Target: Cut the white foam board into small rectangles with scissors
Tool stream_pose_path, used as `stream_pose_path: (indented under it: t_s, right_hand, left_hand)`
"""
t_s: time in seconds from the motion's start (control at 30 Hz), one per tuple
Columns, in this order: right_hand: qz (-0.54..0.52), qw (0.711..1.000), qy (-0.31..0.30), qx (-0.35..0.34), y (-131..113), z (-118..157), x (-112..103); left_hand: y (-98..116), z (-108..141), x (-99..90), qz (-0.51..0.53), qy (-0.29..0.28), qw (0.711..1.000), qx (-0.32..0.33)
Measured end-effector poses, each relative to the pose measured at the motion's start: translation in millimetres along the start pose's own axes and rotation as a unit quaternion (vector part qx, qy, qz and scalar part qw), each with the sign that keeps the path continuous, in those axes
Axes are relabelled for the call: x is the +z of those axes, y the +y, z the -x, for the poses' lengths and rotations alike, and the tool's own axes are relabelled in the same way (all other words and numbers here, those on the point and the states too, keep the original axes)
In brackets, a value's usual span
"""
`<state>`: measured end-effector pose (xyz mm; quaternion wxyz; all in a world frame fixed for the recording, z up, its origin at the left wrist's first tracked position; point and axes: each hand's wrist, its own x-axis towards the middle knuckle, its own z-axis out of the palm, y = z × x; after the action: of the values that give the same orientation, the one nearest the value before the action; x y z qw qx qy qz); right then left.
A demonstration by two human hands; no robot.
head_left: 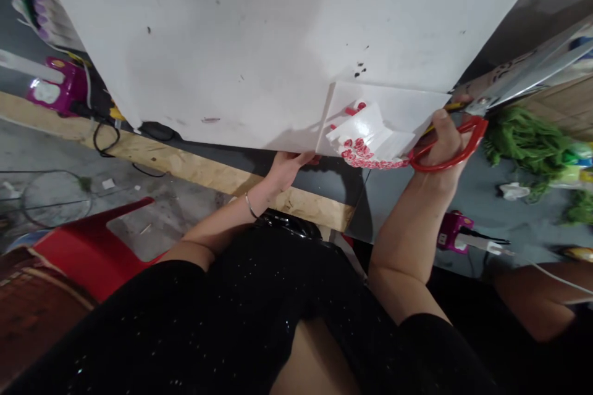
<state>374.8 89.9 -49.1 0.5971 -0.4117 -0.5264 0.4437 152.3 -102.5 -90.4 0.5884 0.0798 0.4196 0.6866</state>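
Observation:
My right hand (447,139) is wrapped around the red-handled scissors (477,129), whose long metal blades point up and to the right. A thin yellow stick-like piece also shows by its fingers. At the near edge of a large white board (241,62), my left hand (288,170) grips the rim, with its fingertips partly hidden there. Between the hands, a shallow white tray (393,92) sits at the board's near right corner. Inside it lies a pile of white slips with red-patterned ends (365,136), close to the scissor handles.
Purple power adapters (62,86) stand at left, with cables nearby. Green stringy material (523,142) and a white flower-shaped piece (513,191) lie at right. A red plastic stool (97,247) is at lower left. Another person's arm (537,299) shows at lower right.

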Motion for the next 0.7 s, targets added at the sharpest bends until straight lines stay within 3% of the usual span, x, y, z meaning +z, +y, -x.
stream_pose_path:
  t_s: [0.4, 0.7]
  right_hand:
    - [-0.007, 1.000, -0.014, -0.007, 11.2, -9.5, -11.8]
    - [-0.020, 0.999, -0.029, -0.007, -10.1, -3.3, 2.0]
  left_hand:
    - [-2.1, 0.2, -2.1, -0.061, -0.018, 0.997, 0.034]
    - [3.8, 1.2, 0.9, -0.049, -0.024, 0.998, 0.013]
